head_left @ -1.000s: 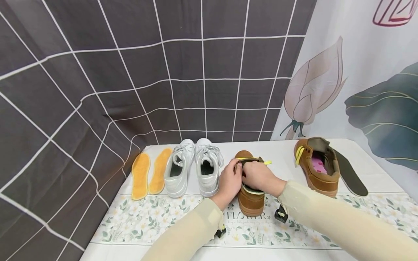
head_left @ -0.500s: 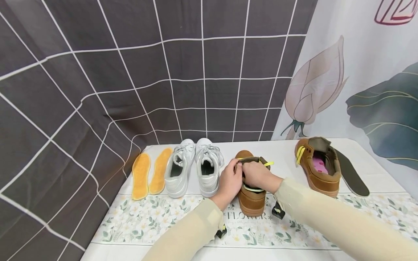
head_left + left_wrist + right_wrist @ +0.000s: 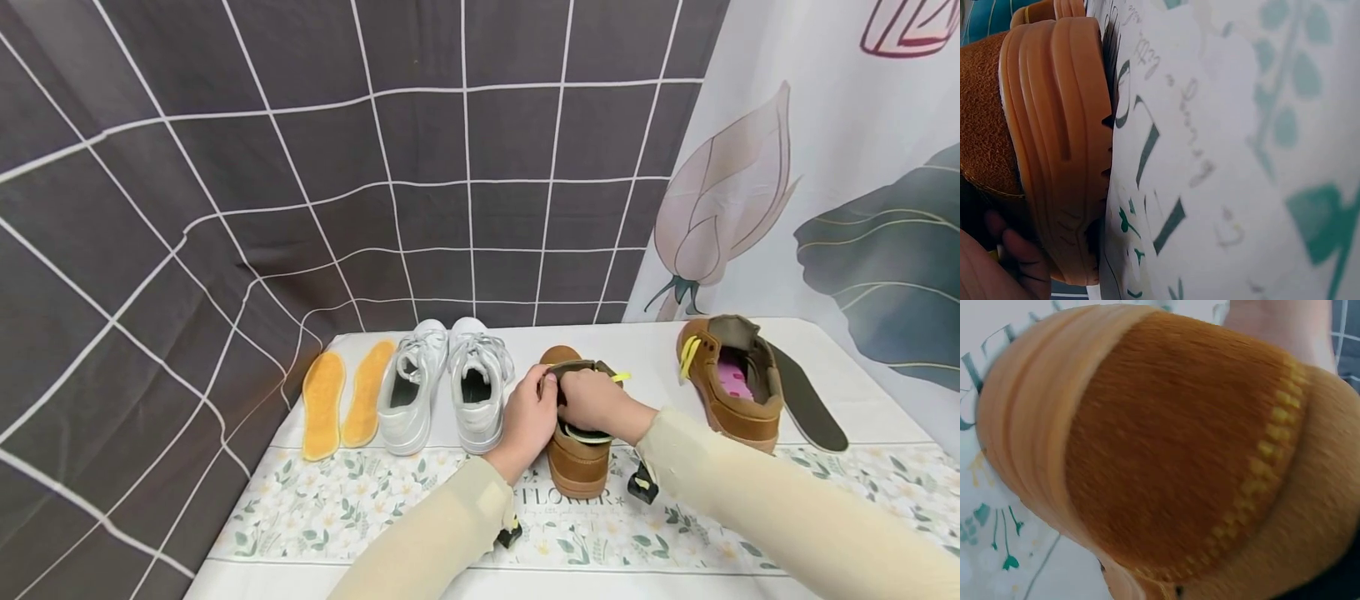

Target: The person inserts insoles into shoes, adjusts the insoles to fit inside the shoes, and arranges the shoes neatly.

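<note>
A brown suede shoe with a gum-coloured sole stands heel toward me. My left hand grips the upper's left side, thumb at the edge of the opening. My right hand reaches into the opening from the right; its fingers are hidden inside, so I cannot tell how they lie. Below its palm, a pale-edged dark insole shows at the heel of the opening. A yellow lace pokes out at the right. In the left wrist view, the sole fills the left; the right wrist view shows the suede heel.
White sneakers stand left of the hands, with two orange insoles beyond them. At the right sit the other brown shoe, pink inside, and a dark insole. A floral-banded white cloth covers the table; a grey checked curtain hangs behind.
The yellow lace at the right of the shoe has shifted slightly, and the opening's edge stands a little higher. Both hands stay at the shoe with only small movements of the right wrist.
</note>
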Tool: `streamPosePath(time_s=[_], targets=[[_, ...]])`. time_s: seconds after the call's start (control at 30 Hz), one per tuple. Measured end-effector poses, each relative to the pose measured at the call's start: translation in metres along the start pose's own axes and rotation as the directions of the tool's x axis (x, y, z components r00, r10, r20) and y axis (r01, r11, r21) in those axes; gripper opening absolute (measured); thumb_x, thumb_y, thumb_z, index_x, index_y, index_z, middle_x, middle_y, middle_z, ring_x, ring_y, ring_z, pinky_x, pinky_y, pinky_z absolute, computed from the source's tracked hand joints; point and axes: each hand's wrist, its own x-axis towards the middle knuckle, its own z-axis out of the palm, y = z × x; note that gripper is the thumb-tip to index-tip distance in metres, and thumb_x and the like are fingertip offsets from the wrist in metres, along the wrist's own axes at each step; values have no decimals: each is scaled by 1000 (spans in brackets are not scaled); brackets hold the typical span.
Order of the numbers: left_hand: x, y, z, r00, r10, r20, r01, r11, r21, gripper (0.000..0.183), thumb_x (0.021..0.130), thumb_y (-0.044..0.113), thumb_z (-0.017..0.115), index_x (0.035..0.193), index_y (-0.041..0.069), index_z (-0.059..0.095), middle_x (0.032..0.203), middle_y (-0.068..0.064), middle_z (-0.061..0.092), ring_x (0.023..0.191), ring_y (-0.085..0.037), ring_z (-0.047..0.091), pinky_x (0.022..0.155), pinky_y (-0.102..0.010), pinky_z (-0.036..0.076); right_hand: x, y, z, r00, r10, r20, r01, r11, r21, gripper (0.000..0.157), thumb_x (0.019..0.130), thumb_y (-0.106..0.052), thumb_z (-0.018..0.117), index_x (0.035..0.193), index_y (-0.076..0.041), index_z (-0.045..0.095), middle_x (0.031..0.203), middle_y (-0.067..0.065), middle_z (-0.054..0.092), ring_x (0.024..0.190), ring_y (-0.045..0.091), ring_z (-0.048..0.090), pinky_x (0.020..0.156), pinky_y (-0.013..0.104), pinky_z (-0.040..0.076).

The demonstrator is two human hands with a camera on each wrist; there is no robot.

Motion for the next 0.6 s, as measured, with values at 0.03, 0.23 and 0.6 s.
streamPosePath(time_s=[0.03,0.23,0.6], targets=[[0,0,0,1000,0,0,0,1000,-4,29,106,34,44,124,25,66,115,1,71,107,-18,66,91,-41,52,0,-1,2,1000,2,-31,-3,1000,-12,14,89,-18,68,79,-9,65,72,7,66,66,22,63,63,43,54],[0,2,0,1000,-13,-11,13,1000,0,29,106,34,45,124,26,66,118,1,71,110,-19,66,92,-42,52,1,-3,14,986,-1,-168,-16,995,-97,14,92,-16,65,83,-6,68,71,9,67,65,24,66,60,44,56],[1,0,1,999,-20,-27,20,1000,7,28,105,34,47,124,25,66,119,1,71,110,-20,66,94,-42,51,0,-5,16,991,0,-135,-22,986,-163,19,95,-18,62,82,-6,68,69,10,67,64,27,68,61,45,58]])
